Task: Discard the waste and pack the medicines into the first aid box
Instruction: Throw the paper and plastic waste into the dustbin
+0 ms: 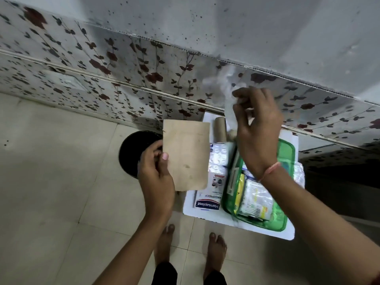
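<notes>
The left hand (156, 173) pinched a brown paper envelope (186, 155) upright by its left edge, nearest the black bin (131, 153) just behind it. The right hand (257, 128) gripped blurred white waste (224, 83) above the green first aid box (287, 149).

There are 2 hands: the left hand (157, 177) holds 1 brown paper envelope (186, 156), and the right hand (257, 128) pinches 1 blurred white scrap (224, 87). 1 white tray (267, 230) carries 1 green first aid box (257, 194), 1 plaster box (208, 199), 1 cardboard tube (220, 128) and at least 1 blister strip (219, 154). 1 black bin (133, 149) stands on the floor, and 2 bare feet (164, 239) show.
</notes>
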